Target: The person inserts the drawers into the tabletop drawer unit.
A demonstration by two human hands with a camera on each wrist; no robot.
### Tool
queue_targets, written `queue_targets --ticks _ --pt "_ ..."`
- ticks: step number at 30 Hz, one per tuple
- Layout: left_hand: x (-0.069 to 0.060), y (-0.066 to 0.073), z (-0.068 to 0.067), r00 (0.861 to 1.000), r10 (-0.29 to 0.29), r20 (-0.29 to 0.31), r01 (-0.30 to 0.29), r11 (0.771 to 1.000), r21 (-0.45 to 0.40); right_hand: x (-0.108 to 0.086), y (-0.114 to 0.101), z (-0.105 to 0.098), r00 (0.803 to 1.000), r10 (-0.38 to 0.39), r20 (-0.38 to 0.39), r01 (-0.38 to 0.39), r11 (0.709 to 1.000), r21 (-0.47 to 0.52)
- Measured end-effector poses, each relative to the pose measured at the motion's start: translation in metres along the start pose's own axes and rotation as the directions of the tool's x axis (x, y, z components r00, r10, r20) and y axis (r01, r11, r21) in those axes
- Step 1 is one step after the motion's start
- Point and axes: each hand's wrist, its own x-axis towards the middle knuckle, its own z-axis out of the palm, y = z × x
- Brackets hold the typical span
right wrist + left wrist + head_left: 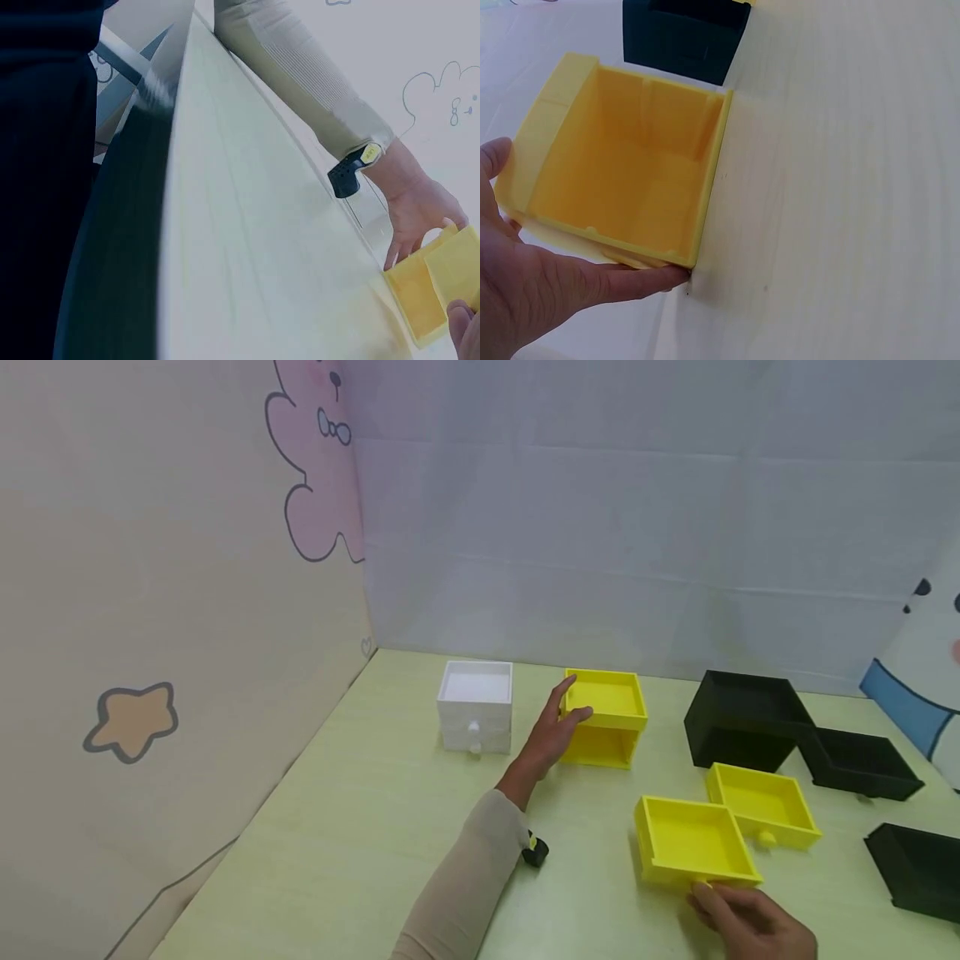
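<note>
A yellow cabinet [604, 695] stands near the back, its lower front an open compartment. My left hand [551, 737] holds it from the left, thumb at the top front edge and fingers along its side. In the left wrist view the hollow cabinet [630, 165] faces the camera, the left hand [562, 289] gripping it. My right hand [753, 922] pinches the front of a yellow drawer [697, 839] at its knob, nearer to me. Only fingers of the right hand [466, 330] show in the right wrist view, at the drawer [457, 270].
A white drawer box [476, 714] stands left of the yellow cabinet. Another yellow drawer [763, 802] lies just behind the held one. Farther right are a black cabinet [750, 710] and two black drawers [862, 764]. A curtain [600, 527] hangs behind the table [360, 827].
</note>
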Motion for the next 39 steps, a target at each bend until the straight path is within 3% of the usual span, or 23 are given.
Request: queue_targets --ticks 9,15,29,39 --pt "0.000 0.001 -0.001 1.000 0.006 0.007 -0.006 1.000 -0.005 -0.005 -0.005 0.017 0.998 -0.063 0.003 0.063 0.996 0.067" --pt "0.000 0.002 -0.001 1.000 0.005 0.008 -0.004 1.000 -0.004 -0.003 -0.012 0.026 0.994 -0.106 -0.018 0.107 0.993 0.056" --pt "-0.001 0.001 -0.002 0.999 0.027 0.021 -0.027 1.000 -0.011 0.008 -0.023 0.034 0.995 -0.099 0.010 0.098 0.989 0.113" --pt "0.000 -0.002 -0.002 0.999 0.036 0.028 -0.035 0.999 -0.025 0.007 -0.020 0.053 0.980 -0.199 0.008 0.197 0.976 0.097"
